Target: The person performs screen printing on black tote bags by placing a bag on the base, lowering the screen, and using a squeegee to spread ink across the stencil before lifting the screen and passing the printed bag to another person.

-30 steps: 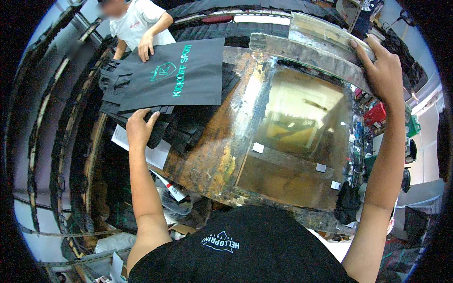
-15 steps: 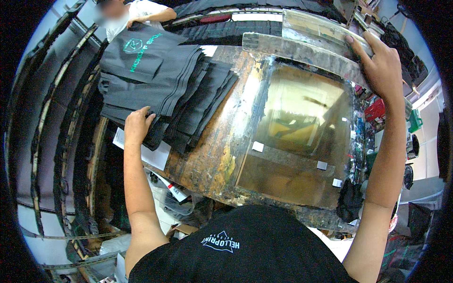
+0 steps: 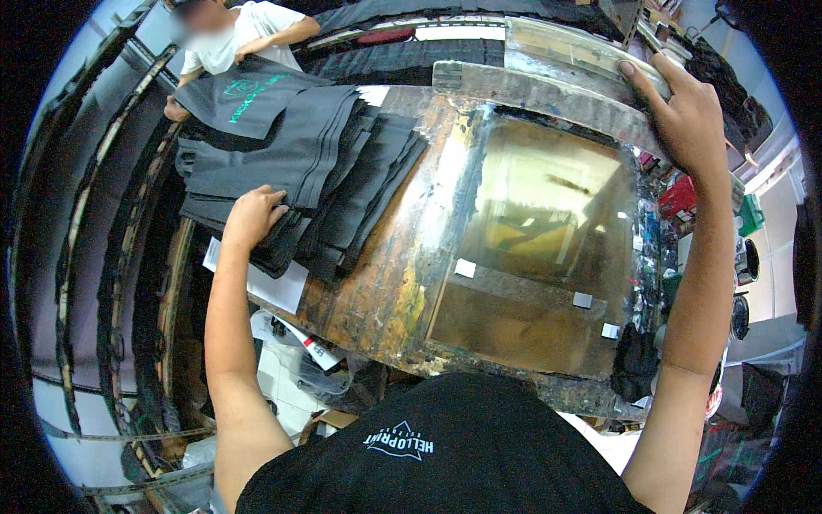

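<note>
A thick stack of flat black fabric bags (image 3: pixel 257 163) lies fanned out on the left of the worktable. At its near edge is my left hand (image 3: pixel 255 216), its fingers bent and closed at the corner of a top bag. My right hand (image 3: pixel 689 116) is wrapped over the end of a raised screen-printing frame (image 3: pixel 548 98) at the far right. Below the frame, a glossy brownish see-through sheet (image 3: pixel 522 325) is spread on the table, with small white tabs on it. A co-worker (image 3: pixel 248 38) across the table holds a bag with green print (image 3: pixel 248 103).
The worktable (image 3: pixel 368 300) is wooden and stained with paint. Dark curved racks (image 3: pixel 120 214) stand along the left. A white paper (image 3: pixel 274 283) sticks out under the stack. A black cloth (image 3: pixel 634 364) lies at the table's right edge, near paint-stained clutter.
The co-worker has lifted the printed bag and drawn it away to the far left, bending it. My left hand has shifted slightly up along the stack. My right hand stays on the frame.
</note>
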A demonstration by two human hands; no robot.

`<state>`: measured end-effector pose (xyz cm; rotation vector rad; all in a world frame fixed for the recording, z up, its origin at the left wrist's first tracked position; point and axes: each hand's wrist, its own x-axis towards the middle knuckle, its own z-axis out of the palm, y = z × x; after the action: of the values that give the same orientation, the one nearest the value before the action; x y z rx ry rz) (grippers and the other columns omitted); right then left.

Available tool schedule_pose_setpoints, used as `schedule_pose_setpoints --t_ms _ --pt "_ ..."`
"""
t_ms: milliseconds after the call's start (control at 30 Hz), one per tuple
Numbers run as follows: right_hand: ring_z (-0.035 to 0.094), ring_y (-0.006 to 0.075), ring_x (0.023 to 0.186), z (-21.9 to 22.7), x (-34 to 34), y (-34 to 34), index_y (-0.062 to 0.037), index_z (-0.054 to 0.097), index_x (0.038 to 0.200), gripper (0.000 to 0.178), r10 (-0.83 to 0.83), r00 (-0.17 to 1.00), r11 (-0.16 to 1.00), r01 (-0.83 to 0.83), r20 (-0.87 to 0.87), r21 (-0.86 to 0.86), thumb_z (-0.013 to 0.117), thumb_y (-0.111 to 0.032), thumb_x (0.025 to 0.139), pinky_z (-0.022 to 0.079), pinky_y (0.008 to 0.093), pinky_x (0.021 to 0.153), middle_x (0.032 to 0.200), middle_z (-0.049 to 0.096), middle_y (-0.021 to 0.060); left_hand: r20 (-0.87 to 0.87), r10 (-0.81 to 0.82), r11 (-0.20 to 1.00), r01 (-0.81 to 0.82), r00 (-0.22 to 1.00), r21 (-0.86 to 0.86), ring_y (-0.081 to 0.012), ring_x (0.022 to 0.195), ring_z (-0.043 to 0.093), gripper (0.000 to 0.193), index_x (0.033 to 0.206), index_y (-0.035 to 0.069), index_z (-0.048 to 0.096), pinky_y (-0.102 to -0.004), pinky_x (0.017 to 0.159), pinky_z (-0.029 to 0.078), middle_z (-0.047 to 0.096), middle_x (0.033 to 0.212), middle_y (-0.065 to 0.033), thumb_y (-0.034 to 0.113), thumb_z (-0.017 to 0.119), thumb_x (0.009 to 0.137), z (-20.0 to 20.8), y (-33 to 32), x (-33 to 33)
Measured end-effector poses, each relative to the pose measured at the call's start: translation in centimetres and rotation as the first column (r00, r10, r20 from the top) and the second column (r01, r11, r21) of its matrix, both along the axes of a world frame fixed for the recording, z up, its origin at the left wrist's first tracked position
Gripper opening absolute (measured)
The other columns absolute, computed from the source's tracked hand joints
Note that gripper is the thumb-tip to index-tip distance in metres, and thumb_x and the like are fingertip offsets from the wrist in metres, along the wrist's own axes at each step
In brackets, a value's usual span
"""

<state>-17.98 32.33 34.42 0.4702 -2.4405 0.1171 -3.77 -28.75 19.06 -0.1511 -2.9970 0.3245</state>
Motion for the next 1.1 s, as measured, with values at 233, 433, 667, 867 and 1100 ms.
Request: schedule_pose_setpoints --t_ms 233,433,667,867,1100 --pt "0.069 0.0427 0.103 -0.8 -0.5 0.4 -0.0020 0.072 0.115 0.070 0.005 0.995 1.000 -0.005 -0.102 0.003 0.051 -0.066 0.097 0.050 0.0514 0.095 0.106 0.073 0.0243 0.141 0.150 0.942 -0.185 0.979 0.280 -0.0440 0.102 0.068 0.038 0.119 0.011 0.072 -0.0492 0.092 0.054 0.074 0.105 -0.0207 0.031 0.077 0.088 0.7 -0.6 -1.5" --pt "0.069 0.0421 0.104 -0.4 0.0 0.1 -0.0015 0.071 0.119 0.073 -0.010 0.999 1.000 0.011 -0.041 0.010 0.050 -0.068 0.097 0.049 0.0514 0.097 0.108 0.073 0.0236 0.027 0.173 0.947 -0.174 0.984 0.270 -0.0413 0.108 0.069 0.043 0.125 0.009 0.068 -0.0490 0.096 0.054 0.075 0.110 -0.0227 0.030 0.073 0.088 0.8 0.4 -1.0" --pt "0.070 0.0435 0.096 -0.5 -0.1 0.5 -0.0017 0.072 0.110 0.070 0.034 0.997 0.999 -0.034 -0.065 -0.006 0.053 -0.067 0.096 0.052 0.0513 0.090 0.100 0.072 0.0246 -0.028 0.200 0.951 -0.188 0.979 0.244 -0.0395 0.111 0.068 0.042 0.128 0.007 0.067 -0.0466 0.099 0.053 0.072 0.121 -0.0210 0.019 0.064 0.088 -1.0 -1.5 -2.4" --pt "0.069 0.0441 0.086 -0.7 0.1 -0.3 -0.0012 0.070 0.095 0.067 0.086 0.988 0.995 -0.093 -0.127 -0.046 0.055 -0.067 0.096 0.052 0.0519 0.082 0.086 0.070 0.0253 -0.408 0.125 0.991 -0.091 0.905 0.103 -0.0384 0.117 0.064 0.039 0.119 0.005 0.074 -0.0450 0.102 0.051 0.069 0.124 -0.0207 0.003 0.058 0.084 -5.0 -9.5 -2.2" --pt "0.069 0.0425 0.084 -0.7 0.2 0.1 -0.0029 0.069 0.092 0.066 0.076 0.984 0.996 -0.083 -0.163 -0.037 0.054 -0.067 0.096 0.054 0.0514 0.079 0.087 0.072 0.0232 -0.408 -0.233 0.972 0.194 0.882 -0.135 -0.0315 0.112 0.065 0.044 0.130 0.012 0.069 -0.0448 0.099 0.052 0.071 0.127 -0.0089 0.006 0.067 0.086 5.9 2.9 -2.6"
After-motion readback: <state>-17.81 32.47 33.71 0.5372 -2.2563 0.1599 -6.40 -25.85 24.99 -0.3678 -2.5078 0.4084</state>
